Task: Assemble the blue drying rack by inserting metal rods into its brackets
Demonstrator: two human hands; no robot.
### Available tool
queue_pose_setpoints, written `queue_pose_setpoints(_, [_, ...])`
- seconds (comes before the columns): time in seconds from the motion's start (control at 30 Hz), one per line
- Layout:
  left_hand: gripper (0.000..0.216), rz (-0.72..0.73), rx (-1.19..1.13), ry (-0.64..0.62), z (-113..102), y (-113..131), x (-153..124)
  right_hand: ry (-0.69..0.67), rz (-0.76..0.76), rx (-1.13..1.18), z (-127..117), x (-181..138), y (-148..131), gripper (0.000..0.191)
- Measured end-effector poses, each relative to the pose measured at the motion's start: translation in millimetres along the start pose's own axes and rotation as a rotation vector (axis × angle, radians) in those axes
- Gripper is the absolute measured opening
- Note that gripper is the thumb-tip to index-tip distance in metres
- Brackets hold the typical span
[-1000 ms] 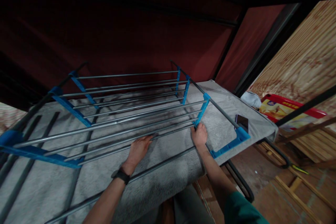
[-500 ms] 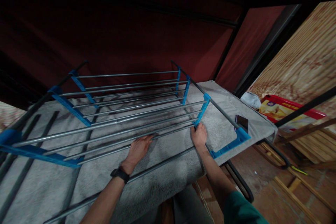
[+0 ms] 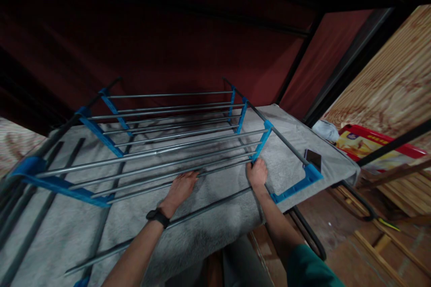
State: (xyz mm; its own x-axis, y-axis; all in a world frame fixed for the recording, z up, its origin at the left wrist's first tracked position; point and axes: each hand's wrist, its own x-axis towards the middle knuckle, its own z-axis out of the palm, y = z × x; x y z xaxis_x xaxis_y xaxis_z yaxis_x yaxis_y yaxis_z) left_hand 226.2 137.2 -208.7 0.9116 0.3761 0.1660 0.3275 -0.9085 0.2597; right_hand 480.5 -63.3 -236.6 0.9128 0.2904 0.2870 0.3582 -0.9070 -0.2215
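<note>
Metal rack (image 3: 156, 152) sits centre-left of frame on grey cloth (image 3: 296, 130). Left hand (image 3: 183, 185), lower centre, half-curled at front bar (image 3: 225, 168), hold unclear; right hand (image 3: 257, 171), right of centre, closed around blue bracket (image 3: 261, 143) bottom.

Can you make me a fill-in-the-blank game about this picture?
1. The plastic brackets on the rack are coloured ____.
2. The dark watch is on the ____ wrist.
3. The hand nearer the phone is the ____ one.
4. The cloth under the rack is coloured ____.

Missing words: blue; left; right; grey.
</note>
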Motion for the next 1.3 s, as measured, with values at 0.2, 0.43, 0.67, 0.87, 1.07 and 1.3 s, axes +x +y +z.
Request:
queue_pose_setpoints(0.2, [0.043, -0.018, -0.022, 0.124, -9, 33, -36, -0.047, -0.004, 0.036, -11, -1, 1, 0.032])
queue_pose_setpoints(0.43, [0.042, -0.149, -0.028, 0.090, -6, 67, -136, 0.088, -0.223, 0.317, -29, -38, 23, 0.056])
queue_pose_setpoints(0.67, [0.041, -0.251, 0.051, -0.005, -22, 64, -154, -0.091, -0.308, 0.816, -37, -148, 37, 0.044])
queue_pose_setpoints(0.87, [0.045, -0.215, 0.007, 0.040, -33, 77, -156, -0.351, 0.259, 1.362, -42, -167, 47, 0.037])
queue_pose_setpoints(1.07, [0.054, -0.200, 0.023, 0.055, -41, 75, -170, -0.787, 0.483, 1.762, -67, -144, 37, 0.010])
queue_pose_setpoints(1.3, [0.051, -0.177, 0.086, 0.085, -48, 63, -168, -0.689, 0.557, 1.900, -79, -139, 14, 0.013])
